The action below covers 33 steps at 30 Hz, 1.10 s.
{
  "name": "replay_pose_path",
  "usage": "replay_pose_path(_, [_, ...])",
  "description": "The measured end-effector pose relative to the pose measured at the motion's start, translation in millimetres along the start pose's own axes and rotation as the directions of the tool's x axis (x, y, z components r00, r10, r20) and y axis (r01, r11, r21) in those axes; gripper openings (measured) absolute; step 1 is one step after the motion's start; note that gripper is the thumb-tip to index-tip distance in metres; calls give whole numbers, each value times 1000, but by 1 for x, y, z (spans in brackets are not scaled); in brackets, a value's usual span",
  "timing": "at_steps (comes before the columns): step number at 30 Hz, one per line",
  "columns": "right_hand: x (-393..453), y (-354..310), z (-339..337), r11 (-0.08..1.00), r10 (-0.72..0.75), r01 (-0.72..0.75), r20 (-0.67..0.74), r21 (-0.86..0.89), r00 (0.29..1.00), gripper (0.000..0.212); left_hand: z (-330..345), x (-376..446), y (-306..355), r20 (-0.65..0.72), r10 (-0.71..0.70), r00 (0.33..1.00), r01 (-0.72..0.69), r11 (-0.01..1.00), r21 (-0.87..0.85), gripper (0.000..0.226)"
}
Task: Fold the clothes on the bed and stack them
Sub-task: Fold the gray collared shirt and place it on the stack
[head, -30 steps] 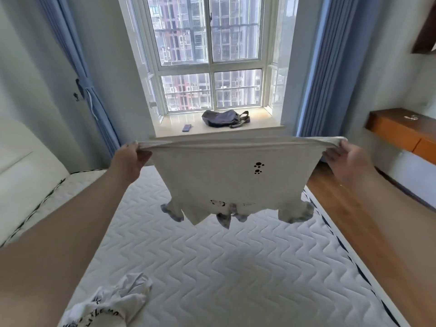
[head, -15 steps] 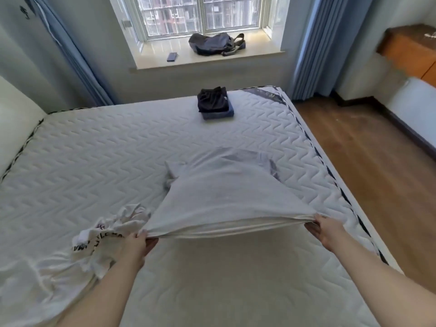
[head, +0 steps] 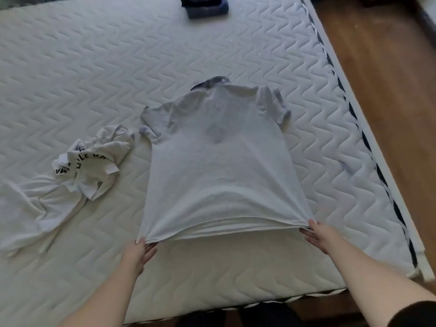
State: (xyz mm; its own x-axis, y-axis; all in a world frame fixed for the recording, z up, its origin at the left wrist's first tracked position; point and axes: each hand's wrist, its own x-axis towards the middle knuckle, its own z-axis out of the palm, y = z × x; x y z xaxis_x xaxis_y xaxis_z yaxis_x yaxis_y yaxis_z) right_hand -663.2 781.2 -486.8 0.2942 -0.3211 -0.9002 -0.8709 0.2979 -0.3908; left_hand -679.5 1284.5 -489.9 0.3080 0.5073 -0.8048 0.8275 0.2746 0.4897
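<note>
Pinched at both hem corners by left hand point(head: 139, 252) and right hand point(head: 318, 236), the grey shirt point(head: 219, 166) should be drawn taut and laid flat on the bed point(head: 70, 67).

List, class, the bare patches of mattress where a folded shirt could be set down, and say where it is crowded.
Free: the wide stretch left of the dark folded stack, beyond the crumpled white shirt; the strip between the grey shirt and the mattress's right edge; the near strip between the forearms. Crowded: the left side, where the white shirt nearly meets the grey sleeve.

arms point(head: 368, 279) — bare | right sleeve point(head: 422, 316) — dark, at upper arm
</note>
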Motion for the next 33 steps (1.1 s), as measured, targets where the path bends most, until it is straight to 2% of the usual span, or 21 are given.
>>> replay_pose_path(7, [47,87,-25,979,46,-62,-88,-194,995,28,-21,30,-88,-55,-118,991,119,993,7,46])
replay_pose_path(9, [59,106,-30,948,-10,-30,-123,-317,992,19,-27,36,-108,-49,-128,991,129,991,24,45])
replay_pose_path(11, [72,125,-36,889,-86,-1,-169,-458,982,30,-31,42,-125,-62,-125,990,128,990,58,42])
replay_pose_path(14, [83,150,-39,831,-130,16,-167,-555,977,30,-36,56,-142,-79,-112,991,120,987,105,40])
replay_pose_path(16, [88,159,-37,810,-157,23,-179,-586,971,33,-38,65,-151,-77,-111,991,121,983,141,32])
replay_pose_path(18, [90,165,-36,775,-199,37,-188,-631,962,35,-42,71,-159,-82,-106,991,119,978,169,13])
replay_pose_path(20, [89,167,-36,753,-222,51,-181,-656,958,37,-44,75,-165,-101,-82,992,101,976,195,9])
replay_pose_path(23, [89,169,-43,716,-212,40,-163,-697,964,38,-49,80,-177,-134,-40,990,77,956,283,17])
replay_pose_path(28, [79,176,-56,560,-144,-42,-147,-827,979,42,-58,86,-199,-144,175,974,-74,847,527,22])
replay_pose_path(33, [73,193,-69,500,-104,-83,-155,-862,982,40,-65,81,-219,-154,163,975,-52,833,550,28])
